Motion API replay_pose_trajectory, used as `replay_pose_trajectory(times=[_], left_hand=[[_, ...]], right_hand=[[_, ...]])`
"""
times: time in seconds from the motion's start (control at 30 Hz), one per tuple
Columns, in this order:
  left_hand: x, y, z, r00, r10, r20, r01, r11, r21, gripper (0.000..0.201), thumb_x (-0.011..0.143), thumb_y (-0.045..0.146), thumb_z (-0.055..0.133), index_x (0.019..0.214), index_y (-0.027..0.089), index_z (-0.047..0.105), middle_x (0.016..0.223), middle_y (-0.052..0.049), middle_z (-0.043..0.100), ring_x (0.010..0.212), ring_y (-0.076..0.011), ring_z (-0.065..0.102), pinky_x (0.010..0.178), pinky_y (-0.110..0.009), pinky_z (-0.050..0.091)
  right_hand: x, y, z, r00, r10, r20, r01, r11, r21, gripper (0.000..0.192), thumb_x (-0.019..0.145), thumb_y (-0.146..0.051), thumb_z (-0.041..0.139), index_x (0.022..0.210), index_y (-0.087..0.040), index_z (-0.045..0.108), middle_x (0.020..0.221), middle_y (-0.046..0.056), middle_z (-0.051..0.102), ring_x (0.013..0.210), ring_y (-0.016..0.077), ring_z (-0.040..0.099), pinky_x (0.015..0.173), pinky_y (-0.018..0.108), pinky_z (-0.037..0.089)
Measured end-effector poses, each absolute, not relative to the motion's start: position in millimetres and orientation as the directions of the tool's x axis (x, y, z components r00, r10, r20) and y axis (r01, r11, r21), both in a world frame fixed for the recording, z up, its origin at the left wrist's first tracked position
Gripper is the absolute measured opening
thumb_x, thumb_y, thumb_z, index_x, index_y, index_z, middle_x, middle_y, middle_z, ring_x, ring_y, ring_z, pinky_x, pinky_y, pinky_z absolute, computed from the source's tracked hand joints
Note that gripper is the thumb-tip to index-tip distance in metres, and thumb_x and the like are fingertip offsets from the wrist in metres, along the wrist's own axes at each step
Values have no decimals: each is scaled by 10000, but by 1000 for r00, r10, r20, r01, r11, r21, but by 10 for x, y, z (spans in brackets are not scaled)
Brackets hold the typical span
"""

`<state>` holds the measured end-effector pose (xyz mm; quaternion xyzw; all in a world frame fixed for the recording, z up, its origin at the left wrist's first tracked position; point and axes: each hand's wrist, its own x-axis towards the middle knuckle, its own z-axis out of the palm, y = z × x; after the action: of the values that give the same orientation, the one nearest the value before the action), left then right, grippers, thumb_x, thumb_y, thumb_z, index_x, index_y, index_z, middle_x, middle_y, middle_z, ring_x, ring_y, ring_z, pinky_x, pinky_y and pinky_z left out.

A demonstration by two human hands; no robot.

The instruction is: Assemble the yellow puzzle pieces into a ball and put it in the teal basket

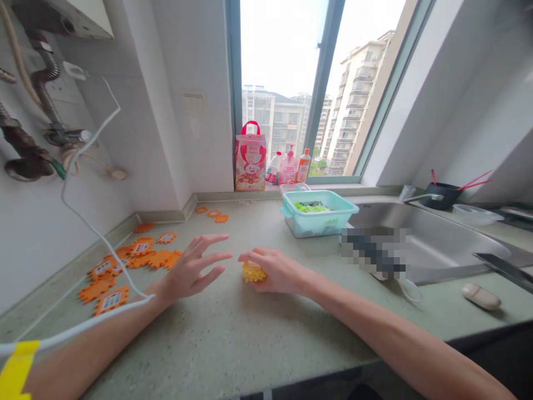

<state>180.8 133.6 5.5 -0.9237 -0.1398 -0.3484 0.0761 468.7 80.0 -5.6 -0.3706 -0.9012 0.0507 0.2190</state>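
Your forearms cross the countertop (250, 344) toward its middle. Your right hand (277, 271) closes over the yellow corn piece (252, 272), which rests on the counter. Your left hand (194, 269) hovers just beside it, fingers spread wide, holding nothing. Orange tags (137, 253) lie left; a teal container (318, 212) sits behind, beside the sink (437, 233).
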Motion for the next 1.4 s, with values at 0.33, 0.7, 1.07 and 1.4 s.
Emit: replay_pose_trajectory(times=[0.33, 0.7, 1.07, 1.4], left_hand=[[1863, 1324, 52, 779, 145, 610, 262, -959, -107, 317, 1003, 233, 607, 1294, 305, 710, 1488, -83, 585, 1329, -276, 566, 1109, -422, 460], [1978, 1335, -53, 791, 202, 577, 265, -964, -26, 253, 976, 201, 619, 1145, 309, 773, 1416, -51, 645, 1278, -248, 613, 1091, -393, 480], [1993, 1315, -24, 824, 227, 519, 269, -963, -5, 228, 972, 195, 623, 1127, 280, 768, 1428, -71, 628, 1338, -266, 573, 1099, -421, 492], [1979, 1333, -66, 838, 273, 472, 281, -958, 56, 204, 965, 201, 656, 1123, 269, 767, 1458, -67, 606, 1372, -263, 550, 1139, -410, 469]], right_hand=[[5464, 1062, 292, -440, 553, 707, 738, 671, -66, 630, 837, -141, 688, 1429, -300, 539, 1352, 86, 633, 1217, 265, 614, 1062, 421, 514], [6665, 1383, 462, 276, 522, 807, 941, 23, -337, 523, 917, -329, 601, 1427, -227, 547, 1296, 123, 681, 1133, 296, 666, 959, 380, 526], [6761, 1484, 465, 373, 690, 621, 915, -161, -370, 578, 844, -399, 681, 1411, -302, 619, 1111, 74, 771, 977, 302, 722, 874, 394, 538], [6722, 1524, 520, 456, 699, 550, 884, -283, -373, 627, 827, -382, 687, 1440, -282, 602, 1084, 104, 783, 996, 322, 734, 879, 398, 533]])
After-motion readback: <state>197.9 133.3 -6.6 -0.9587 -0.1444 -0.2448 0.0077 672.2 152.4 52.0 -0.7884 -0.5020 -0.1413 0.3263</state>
